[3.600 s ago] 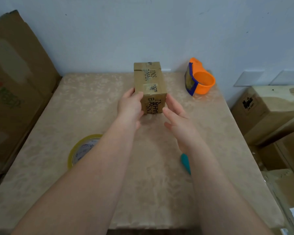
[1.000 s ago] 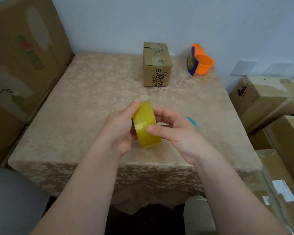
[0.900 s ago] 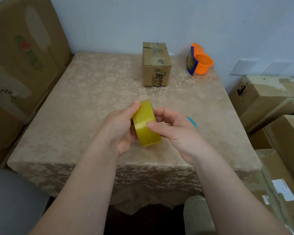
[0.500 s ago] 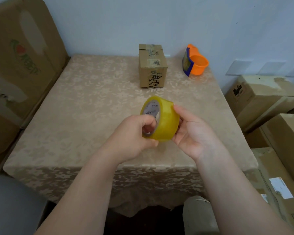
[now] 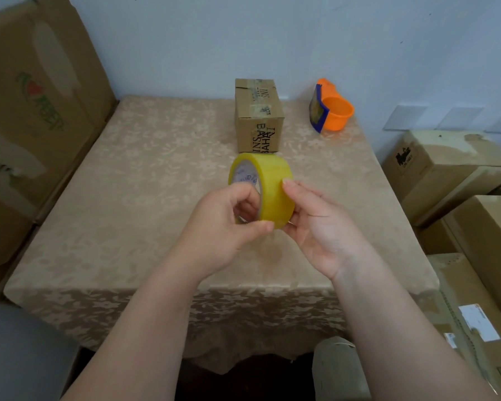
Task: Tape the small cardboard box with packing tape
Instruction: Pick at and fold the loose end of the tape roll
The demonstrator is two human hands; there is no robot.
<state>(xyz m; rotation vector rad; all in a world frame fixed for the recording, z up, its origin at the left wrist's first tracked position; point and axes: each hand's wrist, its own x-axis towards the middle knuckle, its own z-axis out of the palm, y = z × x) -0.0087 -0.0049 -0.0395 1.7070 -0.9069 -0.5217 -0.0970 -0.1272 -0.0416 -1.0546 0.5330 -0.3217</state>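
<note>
Against a pale wall, the cloth-covered counter (image 5: 128,183) carried the small cardboard box (image 5: 258,117) near its far edge. Nearer, both hands held the tape roll (image 5: 268,188) above it: left hand (image 5: 223,227) gripping its rim, right hand (image 5: 321,227) cupping the outside.

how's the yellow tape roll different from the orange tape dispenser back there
The yellow tape roll is bare and held above the table by the left hand and right hand; the orange tape dispenser sits untouched at the far edge, right of the small cardboard box. Both are tape tools.
</note>
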